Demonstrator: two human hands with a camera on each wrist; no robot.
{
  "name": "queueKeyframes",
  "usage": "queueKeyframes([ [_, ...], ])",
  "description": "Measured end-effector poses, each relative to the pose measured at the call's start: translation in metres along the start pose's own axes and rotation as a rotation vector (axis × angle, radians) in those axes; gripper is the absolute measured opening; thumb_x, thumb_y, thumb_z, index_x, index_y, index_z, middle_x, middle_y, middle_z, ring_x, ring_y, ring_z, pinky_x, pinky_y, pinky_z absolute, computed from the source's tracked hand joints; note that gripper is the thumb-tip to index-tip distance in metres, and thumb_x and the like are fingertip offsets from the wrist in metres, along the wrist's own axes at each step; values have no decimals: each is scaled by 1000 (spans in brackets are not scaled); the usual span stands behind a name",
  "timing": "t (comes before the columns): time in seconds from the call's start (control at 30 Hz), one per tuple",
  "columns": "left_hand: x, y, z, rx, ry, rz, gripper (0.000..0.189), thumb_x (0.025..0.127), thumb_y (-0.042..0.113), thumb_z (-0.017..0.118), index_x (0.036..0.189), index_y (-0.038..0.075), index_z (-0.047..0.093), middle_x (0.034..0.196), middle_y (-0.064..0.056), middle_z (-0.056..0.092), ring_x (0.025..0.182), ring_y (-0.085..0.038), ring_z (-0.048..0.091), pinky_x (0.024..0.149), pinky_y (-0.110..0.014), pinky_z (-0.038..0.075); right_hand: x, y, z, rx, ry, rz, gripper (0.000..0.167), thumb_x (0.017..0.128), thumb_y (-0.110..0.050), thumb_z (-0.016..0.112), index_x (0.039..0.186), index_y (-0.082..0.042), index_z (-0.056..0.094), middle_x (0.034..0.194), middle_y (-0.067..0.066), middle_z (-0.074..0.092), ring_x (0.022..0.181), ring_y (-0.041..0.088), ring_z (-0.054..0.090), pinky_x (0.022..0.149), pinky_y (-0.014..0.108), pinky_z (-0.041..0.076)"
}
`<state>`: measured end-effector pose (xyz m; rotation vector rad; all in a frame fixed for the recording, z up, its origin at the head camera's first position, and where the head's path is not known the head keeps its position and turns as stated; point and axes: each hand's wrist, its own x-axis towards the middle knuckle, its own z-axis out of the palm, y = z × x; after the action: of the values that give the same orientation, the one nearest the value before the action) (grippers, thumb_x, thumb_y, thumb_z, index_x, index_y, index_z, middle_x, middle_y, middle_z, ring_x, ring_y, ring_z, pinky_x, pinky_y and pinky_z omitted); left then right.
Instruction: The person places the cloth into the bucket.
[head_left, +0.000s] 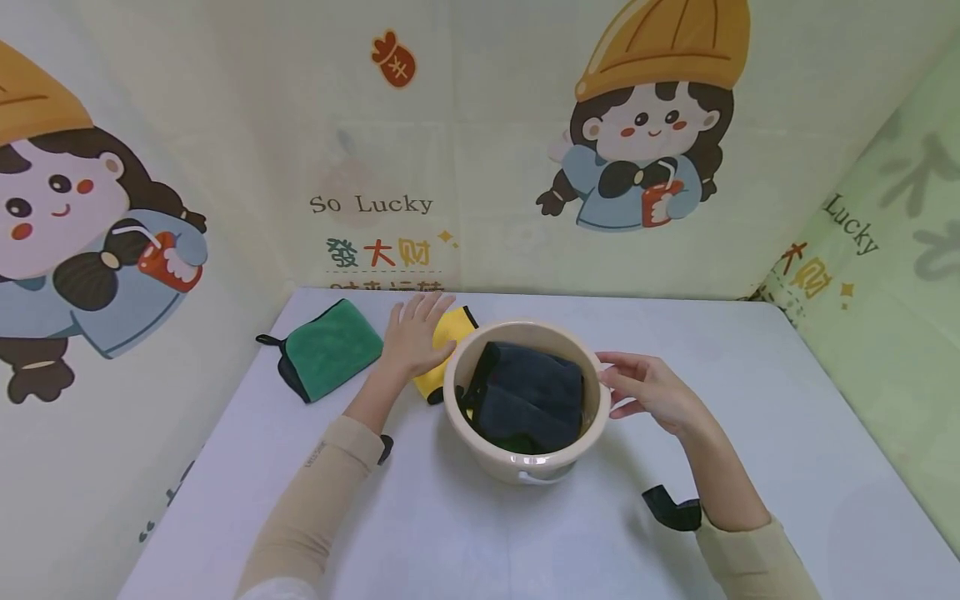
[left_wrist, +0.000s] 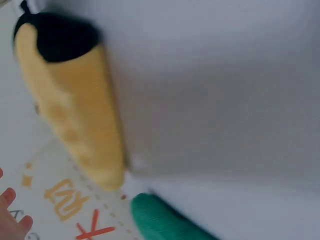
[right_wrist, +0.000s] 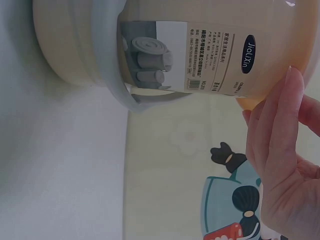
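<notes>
Here, near the middle of the table, I see my right hand with loose fingers touching the rim of the beige tub. The tub looks hard, smooth and light, so I think the rim is the best place to hold it. A dark cloth lies soft inside it. Farther back, toward the far edge, my left hand rests flat on the yellow cloth. It looks floppy, so pinch a corner. A green cloth lies nearby.
</notes>
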<state>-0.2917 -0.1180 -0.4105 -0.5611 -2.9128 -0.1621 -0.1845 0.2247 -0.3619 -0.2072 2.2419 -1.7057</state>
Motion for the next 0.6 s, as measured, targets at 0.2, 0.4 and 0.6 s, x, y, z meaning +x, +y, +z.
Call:
queueKeyframes([
  [0.2,-10,-8,33,55,-168,7,81,78,64,45,145,26,19,150,-7,20,135,-32,19,107,-56,12,1,0,0,-2,-1,-3,53,89,-17,59,133,8,38,93,14,64,68,18,64,60,34,55],
  [0.4,-17,-14,47,39,-281,6,81,79,64,44,145,23,21,151,-8,17,136,-33,15,107,-57,8,1,0,0,3,-6,-1,54,89,-17,59,132,8,39,94,14,64,68,18,64,60,35,55],
  [0.6,-20,-17,51,-5,-348,-6,84,76,66,48,144,23,23,150,-10,16,136,-34,14,108,-57,2,0,0,0,9,-10,-4,54,90,-17,58,133,9,38,92,13,64,68,17,63,60,34,55],
])
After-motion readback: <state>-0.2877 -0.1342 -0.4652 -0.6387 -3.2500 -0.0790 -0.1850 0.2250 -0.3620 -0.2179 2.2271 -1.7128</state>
